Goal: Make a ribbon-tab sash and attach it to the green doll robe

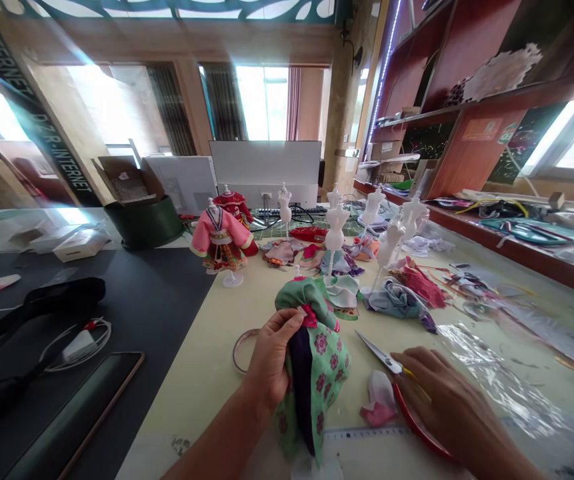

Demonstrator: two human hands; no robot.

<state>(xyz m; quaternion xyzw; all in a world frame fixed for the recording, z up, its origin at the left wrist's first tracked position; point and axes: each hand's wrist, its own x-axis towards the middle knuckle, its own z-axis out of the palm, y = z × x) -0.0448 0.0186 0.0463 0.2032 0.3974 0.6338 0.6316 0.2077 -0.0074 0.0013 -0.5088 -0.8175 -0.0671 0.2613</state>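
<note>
A small green doll dress (334, 360) with pink flowers and a dark front panel stands upright on a mini dress form, whose clear base shows at the bottom. My left hand (271, 353) pinches it at the waist, by a pink band, thumb and forefinger together. To the right, a pair of scissors (379, 352) with red handles lies on the table, blades pointing away to the left. My right hand (429, 383) is over the handles with its fingers curled around them; the fingertips are partly hidden. A white and pink fabric scrap (381, 400) lies between the hands.
A roll of tape (243, 350) lies left of the dress, a ruler (367, 433) near the front edge. Behind stand a pink-robed doll form (223, 240) and several bare white forms (335, 230) among fabric scraps. Clear plastic (504, 380) lies right, a phone (79, 413) left.
</note>
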